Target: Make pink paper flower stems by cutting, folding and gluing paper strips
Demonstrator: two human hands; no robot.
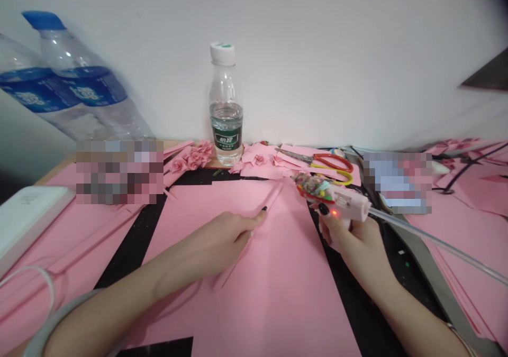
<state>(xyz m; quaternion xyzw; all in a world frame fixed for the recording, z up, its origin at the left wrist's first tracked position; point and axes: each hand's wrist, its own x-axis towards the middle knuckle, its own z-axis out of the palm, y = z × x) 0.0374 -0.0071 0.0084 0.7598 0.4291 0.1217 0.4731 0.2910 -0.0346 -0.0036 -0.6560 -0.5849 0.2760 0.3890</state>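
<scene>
My left hand (234, 232) is closed round a thin pink paper tube (273, 195), which slants up and away over a large pink paper sheet (286, 272). The palm hides the tube's middle part. In my right hand (353, 240) is a white glue gun (357, 206) with a red light lit. Colourful dried scraps crust its front end, which points left, a little to the right of the tube's far tip. A long clear glue stick (428, 235) runs out of the gun's back to the right.
Scissors (333, 164) with red and yellow handles lie behind the gun. A water bottle (225, 113) stands against the wall, with folded paper roses (192, 158) to its left. Large bottles (87, 90), a white power bank (34, 214) and a cable (50, 283) are on the left.
</scene>
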